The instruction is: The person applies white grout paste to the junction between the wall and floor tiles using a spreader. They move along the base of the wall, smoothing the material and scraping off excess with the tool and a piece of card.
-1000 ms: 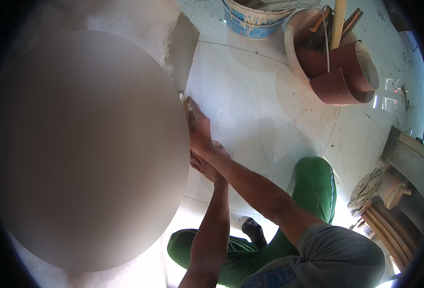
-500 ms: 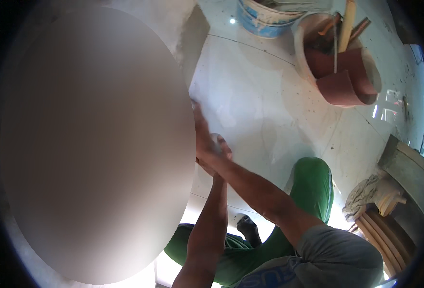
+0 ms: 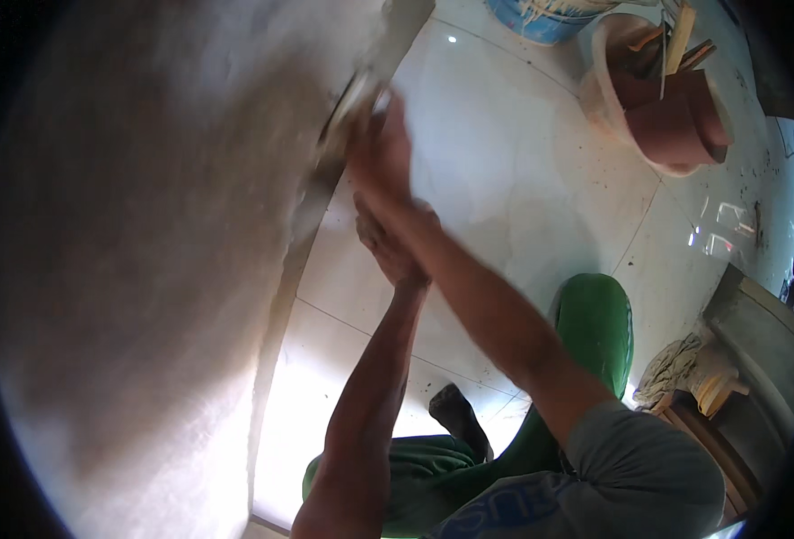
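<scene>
My right hand (image 3: pixel 382 153) is closed on a flat, pale-edged tool (image 3: pixel 348 112), smeared by motion. The tool lies against the lower edge of a rough grey plastered wall (image 3: pixel 163 207), which fills the left side. I cannot tell if it is a scraper or a sanding block. Just below, my left hand (image 3: pixel 390 244) is curled under the right wrist, partly hidden by the right forearm. Its fingers show at the left of the wrist, its thumb at the right. Whatever it may grip is hidden.
On the glossy pale tiled floor (image 3: pixel 514 198) stands a blue, paint-splashed bucket (image 3: pixel 541 22) at the far side. Beside it a whitish tub (image 3: pixel 602 99) holds reddish sandpaper (image 3: pixel 671 130) and several tools. A grey rag (image 3: pixel 671 368) and curved wooden pieces (image 3: pixel 711 449) are at right.
Both hands have moved away from me along the wall's lower edge, the right one farther. The wall, earlier masked by a large blurred oval, now shows. The buckets sit farther up and right in view.
</scene>
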Available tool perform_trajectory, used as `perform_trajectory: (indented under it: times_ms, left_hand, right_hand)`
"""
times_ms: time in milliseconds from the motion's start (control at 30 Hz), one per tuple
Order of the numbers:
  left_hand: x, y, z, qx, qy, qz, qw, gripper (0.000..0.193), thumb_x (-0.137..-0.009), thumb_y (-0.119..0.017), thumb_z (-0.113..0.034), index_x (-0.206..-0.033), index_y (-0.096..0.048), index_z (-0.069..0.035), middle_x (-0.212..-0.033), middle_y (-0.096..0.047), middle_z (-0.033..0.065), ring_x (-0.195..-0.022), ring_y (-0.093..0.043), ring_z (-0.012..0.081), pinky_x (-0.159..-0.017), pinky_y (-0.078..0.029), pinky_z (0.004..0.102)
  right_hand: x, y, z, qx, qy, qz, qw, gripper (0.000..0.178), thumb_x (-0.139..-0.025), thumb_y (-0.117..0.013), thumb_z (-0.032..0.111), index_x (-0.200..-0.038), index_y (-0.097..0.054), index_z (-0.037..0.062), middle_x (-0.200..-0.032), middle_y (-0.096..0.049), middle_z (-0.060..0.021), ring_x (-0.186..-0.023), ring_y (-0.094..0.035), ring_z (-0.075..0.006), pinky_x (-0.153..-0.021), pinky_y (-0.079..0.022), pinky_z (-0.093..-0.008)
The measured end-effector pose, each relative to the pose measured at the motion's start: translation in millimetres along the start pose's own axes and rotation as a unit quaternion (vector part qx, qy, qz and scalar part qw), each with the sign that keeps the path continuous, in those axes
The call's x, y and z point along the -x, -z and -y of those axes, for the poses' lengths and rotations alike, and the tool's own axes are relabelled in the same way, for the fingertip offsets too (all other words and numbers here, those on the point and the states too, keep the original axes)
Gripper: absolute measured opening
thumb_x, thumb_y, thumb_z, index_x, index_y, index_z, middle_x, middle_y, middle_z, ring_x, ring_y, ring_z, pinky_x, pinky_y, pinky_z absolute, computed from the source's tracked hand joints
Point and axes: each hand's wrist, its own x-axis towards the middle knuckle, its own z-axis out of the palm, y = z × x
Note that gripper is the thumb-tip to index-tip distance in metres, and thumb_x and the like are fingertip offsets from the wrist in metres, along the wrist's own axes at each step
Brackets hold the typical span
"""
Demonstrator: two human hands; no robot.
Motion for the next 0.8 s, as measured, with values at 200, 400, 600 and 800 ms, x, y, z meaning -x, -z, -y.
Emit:
perform_trajectory:
  times_ms: [200, 400, 600, 800]
  left_hand:
    - [1.6, 27.4, 19.5, -0.206, -0.221, -0.038, 0.952, 0.081, -0.104, -0.050, -0.047, -0.168, -0.021, -0.008, -0.175, -0.017, 0.0131, -0.163, -0.012, 0.0318, -0.129, -0.016, 0.0543]
    - [96.7, 67.8, 115.4, -0.194, -0.263, 0.028, 0.945, 0.066, -0.106, -0.051, -0.037, -0.163, -0.036, -0.007, -0.172, -0.030, 0.0146, -0.161, -0.020, 0.0394, -0.127, -0.019, 0.0584]
    - [190.5, 79.3, 190.7, -0.194, -0.024, -0.050, 0.979, 0.073, -0.108, -0.039, -0.051, -0.163, -0.034, -0.004, -0.172, -0.027, 0.0199, -0.161, -0.017, 0.0429, -0.127, -0.013, 0.0606]
    - [187.7, 71.5, 170.4, -0.208, -0.008, -0.075, 0.975, 0.072, -0.107, -0.039, -0.046, -0.162, -0.034, 0.002, -0.169, -0.030, 0.0246, -0.158, -0.021, 0.0479, -0.125, -0.019, 0.0636]
  right_hand:
    - [22.1, -12.4, -11.6, -0.011, 0.011, -0.014, 1.000, 0.045, -0.101, -0.063, 0.021, -0.141, -0.050, 0.0049, -0.078, -0.068, -0.0104, -0.070, -0.064, -0.0184, -0.065, -0.053, -0.0363]
    - [-41.4, 9.1, -15.5, -0.039, 0.082, -0.014, 0.996, 0.044, -0.101, -0.063, 0.022, -0.139, -0.055, 0.0026, -0.080, -0.070, -0.0091, -0.073, -0.065, -0.0143, -0.066, -0.054, -0.0339]
    - [-8.3, -5.3, -3.1, -0.005, 0.141, -0.022, 0.990, 0.048, -0.097, -0.062, 0.015, -0.142, -0.056, -0.0028, -0.079, -0.070, -0.0110, -0.070, -0.066, -0.0158, -0.069, -0.055, -0.0334]
    - [-34.7, 17.0, 0.6, -0.019, 0.058, -0.019, 0.998, 0.047, -0.093, -0.063, 0.008, -0.138, -0.058, -0.0047, -0.098, -0.075, -0.0257, -0.090, -0.076, -0.0361, -0.084, -0.059, -0.0408]
